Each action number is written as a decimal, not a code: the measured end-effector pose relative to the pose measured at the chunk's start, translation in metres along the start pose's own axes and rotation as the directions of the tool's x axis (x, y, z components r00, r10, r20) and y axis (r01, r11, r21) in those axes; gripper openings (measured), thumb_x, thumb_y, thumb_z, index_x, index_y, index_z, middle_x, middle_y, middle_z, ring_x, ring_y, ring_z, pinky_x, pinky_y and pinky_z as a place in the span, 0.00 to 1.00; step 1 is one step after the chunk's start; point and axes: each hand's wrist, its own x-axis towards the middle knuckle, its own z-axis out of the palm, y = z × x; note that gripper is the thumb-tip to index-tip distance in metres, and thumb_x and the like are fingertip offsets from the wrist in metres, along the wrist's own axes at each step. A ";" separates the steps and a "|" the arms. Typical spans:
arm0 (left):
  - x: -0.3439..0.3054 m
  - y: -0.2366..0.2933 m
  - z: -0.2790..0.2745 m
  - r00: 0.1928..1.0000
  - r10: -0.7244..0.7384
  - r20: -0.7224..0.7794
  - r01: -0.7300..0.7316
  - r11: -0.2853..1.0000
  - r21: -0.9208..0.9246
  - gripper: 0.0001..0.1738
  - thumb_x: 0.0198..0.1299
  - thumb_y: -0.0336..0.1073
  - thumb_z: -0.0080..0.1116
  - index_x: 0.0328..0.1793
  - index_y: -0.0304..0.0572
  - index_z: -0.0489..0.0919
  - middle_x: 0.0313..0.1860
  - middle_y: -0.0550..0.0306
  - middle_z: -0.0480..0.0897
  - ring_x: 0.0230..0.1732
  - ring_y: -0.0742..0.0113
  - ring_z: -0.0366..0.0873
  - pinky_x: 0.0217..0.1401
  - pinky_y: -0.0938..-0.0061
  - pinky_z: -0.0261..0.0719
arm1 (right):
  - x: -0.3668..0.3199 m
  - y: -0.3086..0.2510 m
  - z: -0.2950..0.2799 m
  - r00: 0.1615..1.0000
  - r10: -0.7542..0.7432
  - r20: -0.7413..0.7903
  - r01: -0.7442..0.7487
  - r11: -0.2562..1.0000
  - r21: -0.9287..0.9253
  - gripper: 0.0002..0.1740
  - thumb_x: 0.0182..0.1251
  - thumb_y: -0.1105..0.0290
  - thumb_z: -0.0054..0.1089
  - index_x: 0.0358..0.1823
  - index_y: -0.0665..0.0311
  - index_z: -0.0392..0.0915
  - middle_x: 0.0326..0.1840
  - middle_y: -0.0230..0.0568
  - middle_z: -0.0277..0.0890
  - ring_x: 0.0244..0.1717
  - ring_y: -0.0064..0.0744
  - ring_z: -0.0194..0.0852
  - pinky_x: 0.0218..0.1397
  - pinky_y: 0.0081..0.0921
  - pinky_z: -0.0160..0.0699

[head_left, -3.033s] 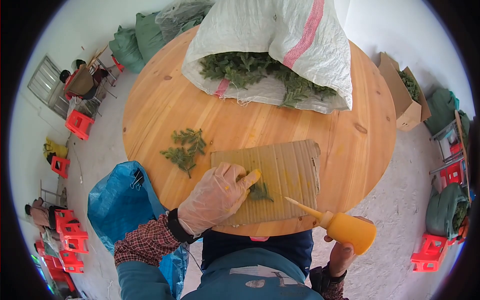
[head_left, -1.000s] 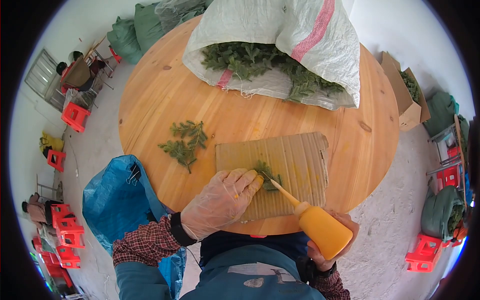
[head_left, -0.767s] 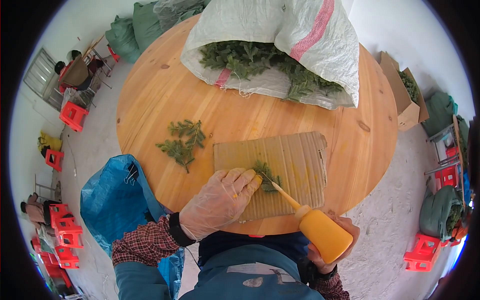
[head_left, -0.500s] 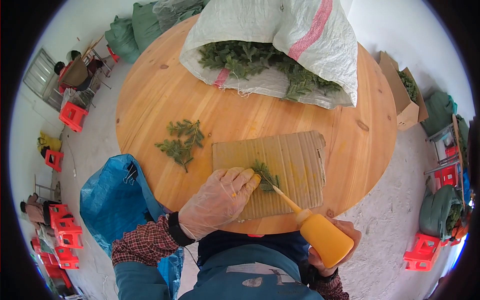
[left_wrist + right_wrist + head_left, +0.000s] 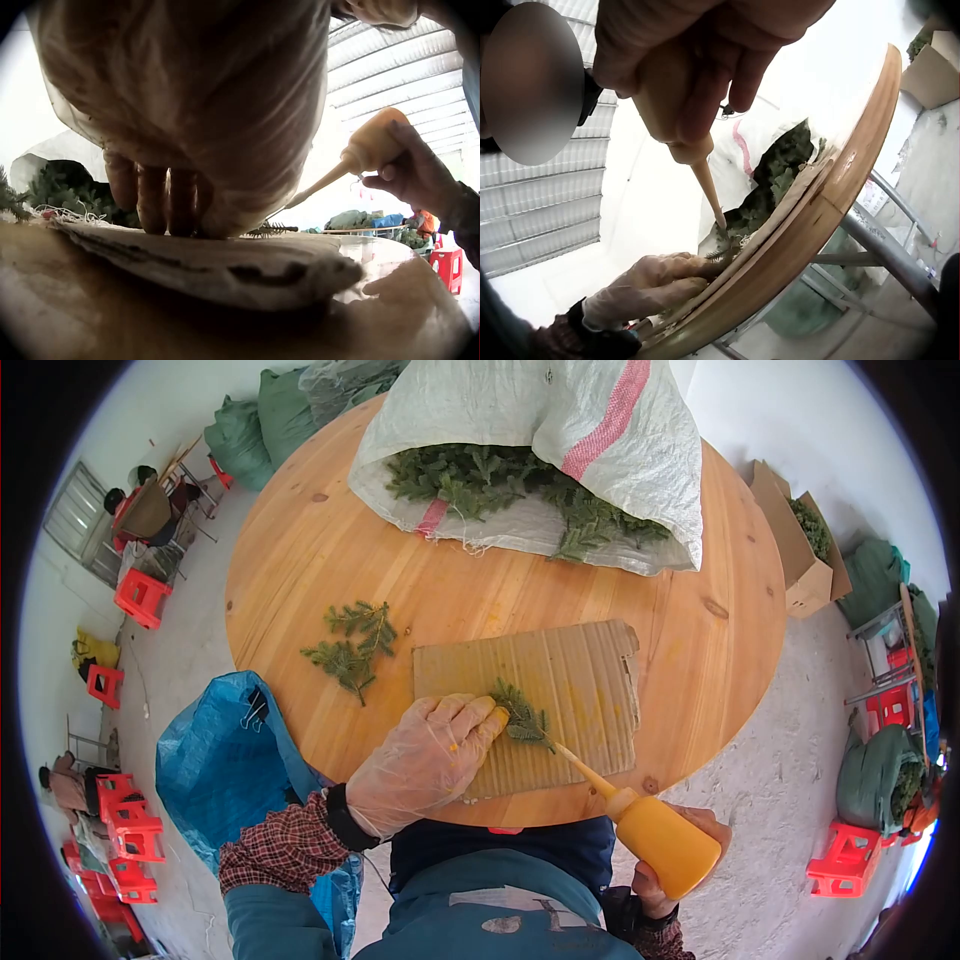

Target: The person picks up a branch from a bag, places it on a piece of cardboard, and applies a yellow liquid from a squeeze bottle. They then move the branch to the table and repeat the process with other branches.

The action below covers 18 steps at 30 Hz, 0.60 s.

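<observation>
In the head view my left hand (image 5: 425, 755), in a clear plastic glove with yellow stains, pinches the left side of a small green fir sprig (image 5: 527, 722) on a piece of cardboard (image 5: 600, 680). The left wrist view shows the gloved fingertips down on the cardboard. My bare right hand (image 5: 690, 860) grips a yellow squeeze bottle (image 5: 665, 845), tilted with its long nozzle (image 5: 319, 186) pointing up and left. The nozzle tip is right at the sprig's lower-right stem end. Part of the sprig is hidden under my left fingers.
Loose fir sprigs (image 5: 350, 645) lie left of the cardboard on the round wooden table (image 5: 300, 560). A white woven sack (image 5: 480, 410) full of fir branches lies open at the back. A blue bag (image 5: 215, 760) hangs at the table's left edge. Red stools (image 5: 843, 860) stand around.
The bottle came in from the lower right to the sprig. Over the last second its nozzle tip slid from the sprig's middle down to its stem end. The left hand kept its hold.
</observation>
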 end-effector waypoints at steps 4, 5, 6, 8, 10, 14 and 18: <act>0.003 0.003 -0.005 0.999 -0.012 0.032 0.011 1.000 0.020 0.24 0.63 0.34 0.55 0.65 0.35 0.79 0.60 0.51 0.80 0.61 0.58 0.77 0.60 0.65 0.76 | 0.003 0.001 0.005 1.000 -0.013 -0.026 0.015 0.998 0.062 0.49 0.45 0.46 0.86 0.59 0.67 0.65 0.49 0.51 0.79 0.49 0.43 0.81 0.56 0.38 0.79; 0.003 0.003 -0.005 0.999 -0.014 0.033 0.014 1.000 0.014 0.24 0.63 0.34 0.55 0.65 0.35 0.79 0.60 0.51 0.80 0.61 0.58 0.77 0.60 0.65 0.76 | 0.005 0.002 0.007 0.999 -0.042 -0.023 0.043 0.997 0.071 0.49 0.45 0.47 0.86 0.59 0.67 0.64 0.49 0.51 0.79 0.49 0.43 0.81 0.57 0.38 0.79; 0.003 0.003 -0.005 0.999 -0.018 0.034 0.017 1.000 0.008 0.23 0.63 0.34 0.56 0.64 0.35 0.79 0.59 0.51 0.80 0.61 0.58 0.77 0.60 0.65 0.76 | 0.006 0.002 0.008 0.999 -0.041 -0.026 0.043 0.997 0.071 0.49 0.45 0.47 0.86 0.59 0.67 0.64 0.49 0.51 0.79 0.49 0.43 0.81 0.57 0.38 0.79; 0.003 0.002 -0.004 0.999 -0.020 0.036 0.020 1.000 0.002 0.23 0.63 0.34 0.56 0.64 0.35 0.79 0.59 0.52 0.80 0.61 0.58 0.77 0.60 0.65 0.76 | 0.009 0.002 0.009 0.996 -0.093 -0.002 0.093 0.995 -0.041 0.50 0.49 0.36 0.79 0.58 0.67 0.64 0.50 0.48 0.74 0.50 0.39 0.79 0.55 0.34 0.79; 0.003 0.002 -0.004 0.999 -0.025 0.031 0.025 1.000 -0.005 0.23 0.63 0.34 0.56 0.64 0.35 0.79 0.59 0.52 0.80 0.61 0.58 0.77 0.60 0.66 0.76 | 0.012 0.000 0.012 0.993 -0.116 0.013 0.117 0.988 -0.097 0.51 0.51 0.31 0.75 0.58 0.67 0.64 0.50 0.46 0.72 0.50 0.38 0.78 0.54 0.33 0.80; 0.003 0.002 -0.004 0.999 -0.027 0.030 0.027 1.000 -0.007 0.23 0.62 0.34 0.56 0.64 0.35 0.79 0.59 0.52 0.79 0.61 0.58 0.77 0.60 0.66 0.76 | 0.014 -0.006 0.020 1.000 -0.029 -0.006 0.029 0.999 -0.032 0.49 0.52 0.32 0.75 0.57 0.67 0.66 0.49 0.46 0.73 0.49 0.37 0.78 0.54 0.33 0.79; 0.002 0.002 -0.004 0.999 -0.033 0.030 0.033 0.999 -0.001 0.24 0.62 0.34 0.56 0.64 0.35 0.79 0.59 0.52 0.79 0.61 0.59 0.76 0.60 0.66 0.75 | 0.012 -0.001 0.017 0.999 -0.045 -0.029 0.044 0.998 -0.048 0.48 0.52 0.34 0.76 0.57 0.67 0.65 0.48 0.46 0.74 0.49 0.37 0.78 0.54 0.33 0.79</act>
